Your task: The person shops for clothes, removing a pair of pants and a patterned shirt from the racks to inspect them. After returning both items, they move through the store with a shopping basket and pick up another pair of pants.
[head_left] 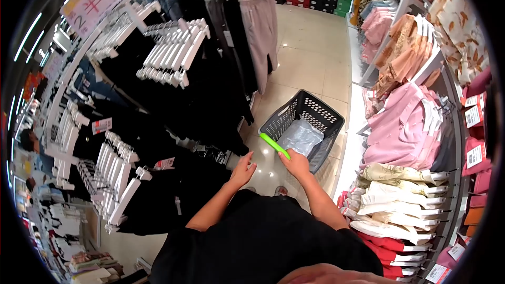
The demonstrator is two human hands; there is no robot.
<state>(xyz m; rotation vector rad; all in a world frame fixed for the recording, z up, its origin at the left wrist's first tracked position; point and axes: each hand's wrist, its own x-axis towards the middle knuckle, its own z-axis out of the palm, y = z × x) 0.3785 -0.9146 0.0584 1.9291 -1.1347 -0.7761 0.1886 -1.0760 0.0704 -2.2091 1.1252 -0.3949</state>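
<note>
Gripping green handle of dark basket in right hand, closed round near end. Holding left hand open, loosely spread, just beside black garments. Got basket ahead of body, between black garments and pink shirts, with plastic-wrapped packet inside

Left hand raised, fingers loosely spread, right hand closed in a grip, both bare forearms reaching forward, elbows bent.
</note>
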